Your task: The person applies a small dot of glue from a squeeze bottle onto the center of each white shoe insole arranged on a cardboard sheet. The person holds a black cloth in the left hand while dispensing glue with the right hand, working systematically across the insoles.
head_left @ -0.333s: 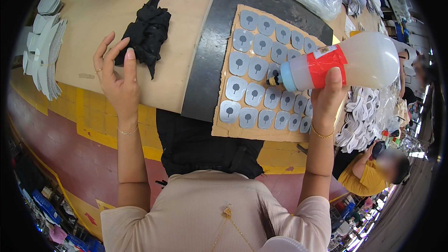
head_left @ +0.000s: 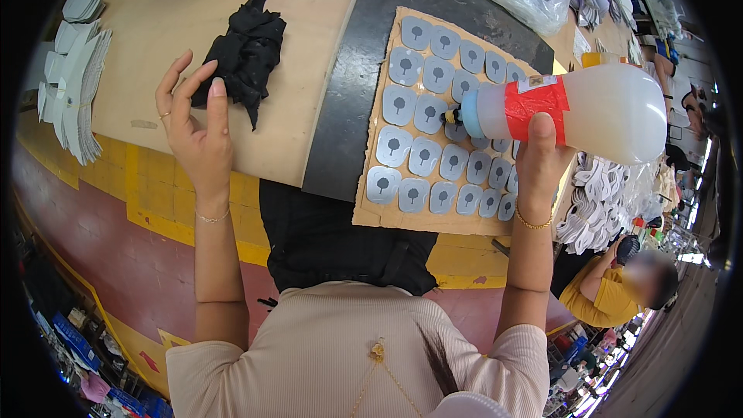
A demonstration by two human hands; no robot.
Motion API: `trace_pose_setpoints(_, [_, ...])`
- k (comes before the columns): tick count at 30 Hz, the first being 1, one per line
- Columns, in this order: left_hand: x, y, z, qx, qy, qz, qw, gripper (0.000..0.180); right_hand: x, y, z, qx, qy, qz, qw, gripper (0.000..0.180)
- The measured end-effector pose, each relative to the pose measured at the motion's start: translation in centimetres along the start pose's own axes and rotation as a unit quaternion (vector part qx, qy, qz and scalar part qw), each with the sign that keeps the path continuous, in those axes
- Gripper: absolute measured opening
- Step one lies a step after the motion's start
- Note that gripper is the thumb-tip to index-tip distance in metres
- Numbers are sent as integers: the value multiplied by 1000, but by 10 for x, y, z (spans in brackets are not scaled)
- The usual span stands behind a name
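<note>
- Squeeze bottle [head_left: 588, 112] — a big translucent white one with a band of red tape round the neck end and a blue collar — is lying on its side in the air above the surface, nozzle pointing left.
- Right hand [head_left: 538, 159] has it from underneath, fingers wrapped closed round the taped part, thumb up on the near side. So the bottle sits right on top of that hand, with the fat end sticking out to the right past it.
- Nozzle tip is just over the cardboard sheet [head_left: 387, 209], right at one of the grey pieces [head_left: 426, 112] — can't tell if it's actually touching.
- Those grey pieces are rounded little tabs laid out in rows on the cardboard, each with a dark blob in the middle.
- Cardboard lies partly on a black strip [head_left: 348, 116] running across the tan surface [head_left: 309, 8].
- Left hand [head_left: 193, 128] is well apart from the bottle — open, fingers spread and raised, holding nothing, hovering by the near edge of the surface just beside a crumpled black cloth [head_left: 248, 54].
- Stacks of pale cut pieces [head_left: 73, 85] are fanned out at the far left edge.
- Another person in a yellow shirt [head_left: 600, 294] is down at the lower right.
</note>
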State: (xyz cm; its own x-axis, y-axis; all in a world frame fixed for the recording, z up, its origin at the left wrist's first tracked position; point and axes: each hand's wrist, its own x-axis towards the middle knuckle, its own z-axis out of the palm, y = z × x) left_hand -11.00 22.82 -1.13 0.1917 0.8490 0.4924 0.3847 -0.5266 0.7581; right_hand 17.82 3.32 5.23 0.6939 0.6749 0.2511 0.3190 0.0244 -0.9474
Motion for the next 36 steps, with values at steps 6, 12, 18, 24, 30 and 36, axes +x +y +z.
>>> trace_pose_setpoints(6, [0, 0, 1, -3, 1, -1, 1000, 18, -2, 4, -1, -20, -13, 11, 1000, 64])
trace_pose_setpoints(12, [0, 1, 0, 1, -1, 4, 1000, 18, 5, 2, 1, 131, -5, 33, 991, 59])
trace_pose_setpoints(18, [0, -1, 1, -4, 0, 7, 1000, 18, 12, -4, 6, 50, 28, -1, 998, 53])
trace_pose_setpoints(24, [0, -1, -1, 3, -4, 8, 1000, 19, 15, -2, 12, -1, -5, 9, 1000, 54])
trace_pose_setpoints(30, [0, -1, -1, 15, -13, 9, 1000, 20, 17, -2, 23, -3, -13, 1, 1000, 59])
trace_pose_setpoints(36, [0, 1, -1, 1, 0, -3, 1000, 18, 21, -2, 16, 142, 12, 1, 990, 74])
